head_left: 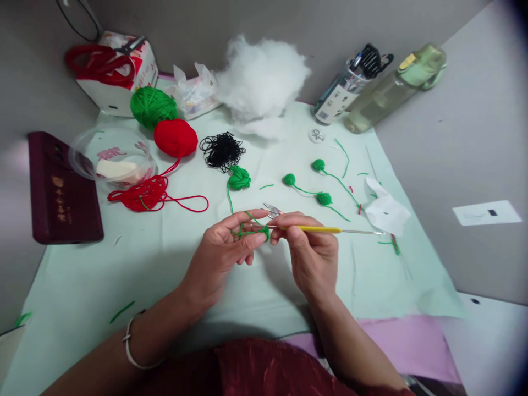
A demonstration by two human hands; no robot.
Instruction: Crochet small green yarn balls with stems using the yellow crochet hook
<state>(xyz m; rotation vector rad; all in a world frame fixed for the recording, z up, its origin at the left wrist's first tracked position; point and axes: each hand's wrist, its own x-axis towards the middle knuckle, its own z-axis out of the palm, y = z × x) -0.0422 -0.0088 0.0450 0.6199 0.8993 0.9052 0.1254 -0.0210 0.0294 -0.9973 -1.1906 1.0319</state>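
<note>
Green crochet piece [266, 235], above cloth-covered bench [82, 269], pinched in grip of left hand [223, 242]. Piece small, apparently barely begun, most stitches presumably remaining; three green crocheted balls [324, 198], beyond piece to right, look done. Yellow-handled crochet hook [315, 229] just beside piece, handle pinched in grip of right hand [313, 256]; long axis left to right, near level, one tip pointing left, other end right. Scissors [272, 208] just beyond piece.

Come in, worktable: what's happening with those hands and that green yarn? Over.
Left hand pinching small green yarn piece. Right hand holding yellow-handled crochet hook. Scissors close beyond the hands, partly hidden, possibly in the way.
</note>
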